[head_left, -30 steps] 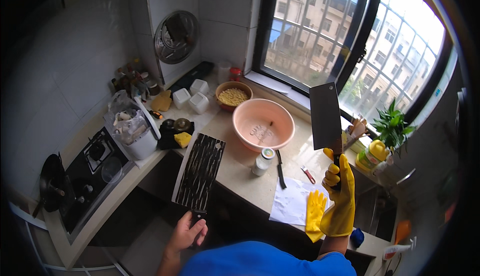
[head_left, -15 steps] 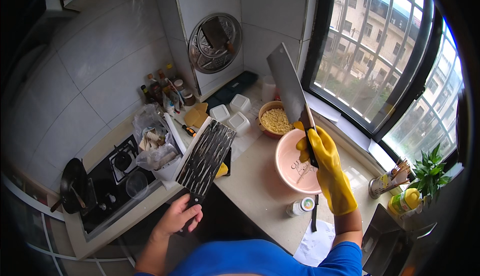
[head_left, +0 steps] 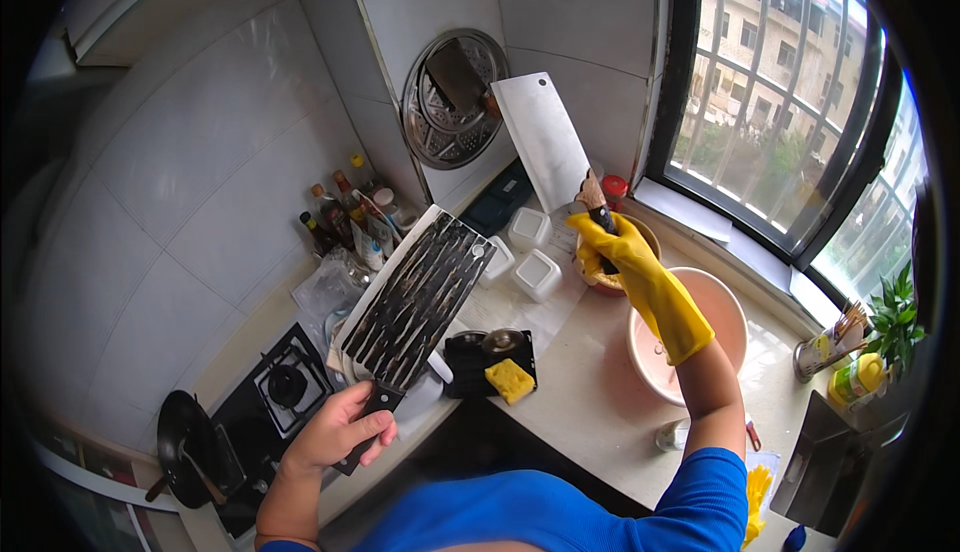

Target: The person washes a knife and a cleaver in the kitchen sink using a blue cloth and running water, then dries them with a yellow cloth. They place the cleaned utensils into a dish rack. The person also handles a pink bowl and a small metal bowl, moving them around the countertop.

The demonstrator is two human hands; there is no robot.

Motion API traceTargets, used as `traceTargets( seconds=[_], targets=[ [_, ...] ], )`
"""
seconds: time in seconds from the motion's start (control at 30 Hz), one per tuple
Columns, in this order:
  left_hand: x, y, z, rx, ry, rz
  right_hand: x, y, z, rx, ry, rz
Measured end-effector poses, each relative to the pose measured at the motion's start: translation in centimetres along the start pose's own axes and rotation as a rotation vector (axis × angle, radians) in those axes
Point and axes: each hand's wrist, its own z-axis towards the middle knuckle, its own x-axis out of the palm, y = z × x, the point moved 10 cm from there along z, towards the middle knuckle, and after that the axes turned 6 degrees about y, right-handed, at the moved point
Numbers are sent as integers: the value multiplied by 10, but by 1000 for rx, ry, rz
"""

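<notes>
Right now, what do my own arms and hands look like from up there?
Your left hand is bare, with no glove, ring or watch showing. Your right hand wears a plain yellow, rubber-looking glove with a loose cuff ending on the forearm. A short, bright blue fabric sleeve covers the upper right arm, leaving the forearm uncovered between cuff and sleeve.

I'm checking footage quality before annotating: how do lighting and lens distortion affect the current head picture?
Head view: brightest at the window; the pale cleaver in the gloved right hand looks brightly lit; corners fall to black, and wall tiles show curved joints; the dark-streaked cleaver in the left hand reads fairly sharp.
</notes>
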Motion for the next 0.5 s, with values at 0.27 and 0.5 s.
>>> traceTargets(
  seconds=[0.27,0.5],
  targets=[
    [-56,-17,21,-48,-25,-11,3,-18,105,-99,18,-356],
    [-81,-21,33,-90,-140,22,9,-44,175,-130,-172,-434]
  ],
)
